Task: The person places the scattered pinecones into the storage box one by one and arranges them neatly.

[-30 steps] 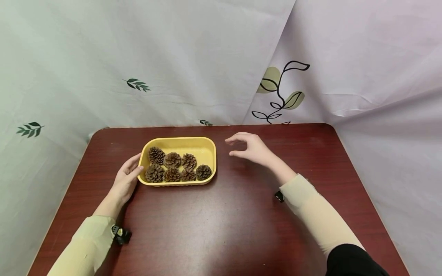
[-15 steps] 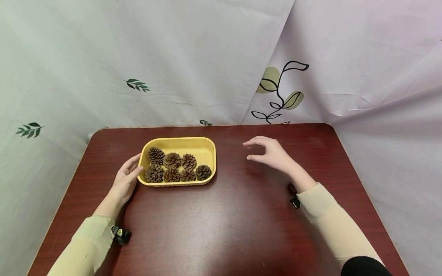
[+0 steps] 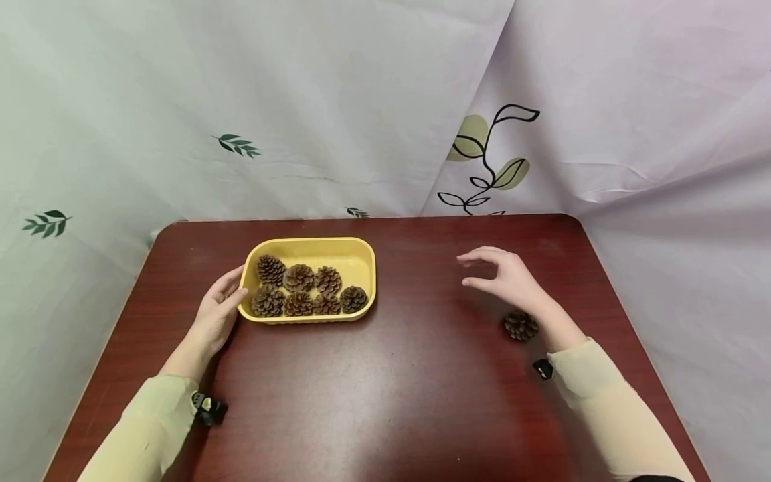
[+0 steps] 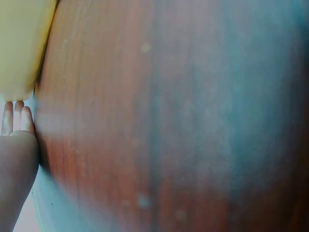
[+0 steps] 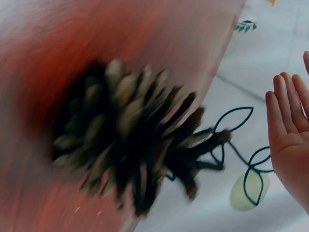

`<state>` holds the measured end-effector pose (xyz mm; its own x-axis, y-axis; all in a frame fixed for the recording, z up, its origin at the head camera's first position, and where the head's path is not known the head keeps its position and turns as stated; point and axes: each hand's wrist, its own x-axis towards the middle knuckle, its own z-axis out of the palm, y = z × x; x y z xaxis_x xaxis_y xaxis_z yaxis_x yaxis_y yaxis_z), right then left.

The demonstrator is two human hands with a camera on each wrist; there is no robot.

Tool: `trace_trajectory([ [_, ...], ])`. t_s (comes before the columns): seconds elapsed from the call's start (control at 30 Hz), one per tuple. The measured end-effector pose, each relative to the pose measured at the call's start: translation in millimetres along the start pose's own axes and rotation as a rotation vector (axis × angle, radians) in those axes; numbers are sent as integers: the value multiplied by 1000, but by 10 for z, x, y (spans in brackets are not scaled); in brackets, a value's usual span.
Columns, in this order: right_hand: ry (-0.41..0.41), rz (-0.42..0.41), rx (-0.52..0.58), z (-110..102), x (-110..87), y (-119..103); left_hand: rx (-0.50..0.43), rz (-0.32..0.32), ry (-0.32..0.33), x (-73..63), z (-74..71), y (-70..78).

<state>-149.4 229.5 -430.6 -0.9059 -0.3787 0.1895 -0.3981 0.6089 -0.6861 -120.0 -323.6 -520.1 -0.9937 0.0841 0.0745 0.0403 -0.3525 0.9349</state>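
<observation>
Several brown pine cones (image 3: 299, 278) lie in a yellow plastic tray (image 3: 320, 248) on the left half of the table. At the tray's left end my left hand (image 3: 213, 318) holds it, thumb at the rim and fingers along the outer wall. The left wrist view has three fingertips against the tray's wall (image 4: 21, 43). Away to the right, my right hand (image 3: 502, 276) hovers over the table with fingers loosely curved and nothing in them. One more pine cone (image 3: 521, 325) lies on the table beneath my right wrist, large and blurred in the right wrist view.
The dark red wooden table (image 3: 385, 388) has a back edge against a pale curtain (image 3: 337, 100) printed with leaves. A black wrist camera (image 3: 208, 409) sits at my left cuff, another (image 3: 543, 369) at the right.
My right hand has moved right and slightly nearer, away from the tray, uncovering the loose pine cone under the wrist. The left hand and the tray have stayed in place.
</observation>
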Motion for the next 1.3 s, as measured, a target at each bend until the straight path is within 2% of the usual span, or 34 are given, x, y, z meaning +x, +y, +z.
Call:
trace_trajectory([
  [0.43,37,53,-9,-134,-365,196,-17,5,11,3,3,-6],
  [0.67,27,76,-83,-215,-564,302,-38,12,14,2,9,-7],
  [0.97,47,66,-131,-305,-802,394,-55,20,5,6,12,4],
  [1.13,19,80,-162,-346,-901,397,-60,12,5,8,13,4],
  [1.3,-17,42,-172,-378,-970,426,-54,13,8,6,16,3],
])
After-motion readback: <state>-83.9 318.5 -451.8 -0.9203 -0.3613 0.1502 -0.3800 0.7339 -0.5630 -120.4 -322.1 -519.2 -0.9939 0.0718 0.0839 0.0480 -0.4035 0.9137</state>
